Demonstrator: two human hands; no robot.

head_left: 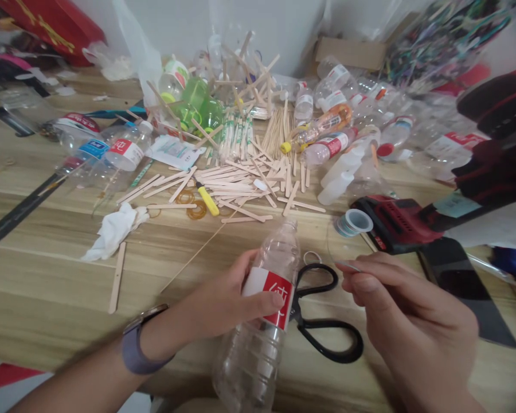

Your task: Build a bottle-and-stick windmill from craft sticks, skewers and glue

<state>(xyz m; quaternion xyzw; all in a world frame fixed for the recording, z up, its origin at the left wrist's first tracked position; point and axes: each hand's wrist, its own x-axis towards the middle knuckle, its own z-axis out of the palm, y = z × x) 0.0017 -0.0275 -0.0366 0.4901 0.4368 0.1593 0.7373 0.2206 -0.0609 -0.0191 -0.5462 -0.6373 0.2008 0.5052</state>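
Observation:
My left hand (227, 295) is wrapped round a clear plastic bottle (251, 358) with a red and white label, its neck pointing away from me and no cap visible. My right hand (406, 321) is closed in a pinch on a thin wire (347, 266), which curves up toward a small spool (356, 221) just beyond the fingers. Black-handled scissors (329, 338) lie between my hands, their blades hidden behind the bottle. Past the scissors is a small pale ring (312, 258).
Wooden craft sticks (236, 183) are heaped mid-table, with a yellow-handled tool (207, 199) and rubber bands (196, 210). Empty bottles (327, 143) crowd the back. A red and black cordless drill (404, 221) and a dark phone-like slab (464, 292) are at right, crumpled tissue (114, 232) at left.

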